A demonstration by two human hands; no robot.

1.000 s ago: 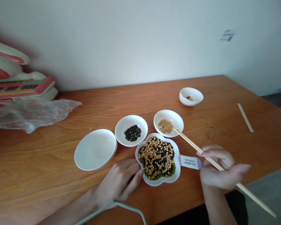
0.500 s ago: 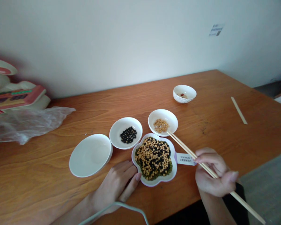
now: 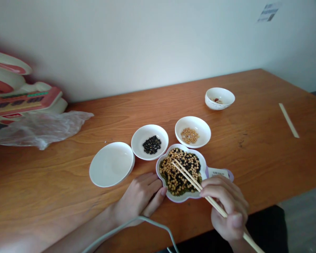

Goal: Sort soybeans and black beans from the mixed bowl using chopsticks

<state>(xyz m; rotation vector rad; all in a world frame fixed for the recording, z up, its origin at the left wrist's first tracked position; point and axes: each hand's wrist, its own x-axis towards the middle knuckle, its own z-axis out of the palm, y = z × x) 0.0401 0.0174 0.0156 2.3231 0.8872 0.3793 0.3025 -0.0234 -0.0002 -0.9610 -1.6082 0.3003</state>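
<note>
My right hand (image 3: pixel 228 207) is closed on a pair of wooden chopsticks (image 3: pixel 213 202), whose tips are over the beans in a flower-shaped dish (image 3: pixel 204 163) with a lilac edge and a labelled handle. Yellow soybeans, black beans and small green beans (image 3: pixel 179 172) are mixed in this dish. Against the dish's left rim, my left hand (image 3: pixel 142 196) curls with its thumb and fingers steadying it. Just behind the dish stand a white bowl (image 3: pixel 204 131) with soybeans and another white bowl (image 3: pixel 137 142) with black beans. Whether the tips pinch a bean I cannot tell.
Left of the black-bean bowl is a wider white bowl (image 3: pixel 110 165). A small bowl (image 3: pixel 219 100) with some food bits stands at the back. A paper strip (image 3: pixel 289 120) lies right. Clear plastic (image 3: pixel 50 130) and a toy (image 3: pixel 23 98) sit left. A cable (image 3: pixel 121 230) crosses my left wrist.
My right hand has moved left, carrying the chopstick tips from the soybean bowl to over the flower-shaped dish. My left hand stays at the rim. The view has shifted slightly.
</note>
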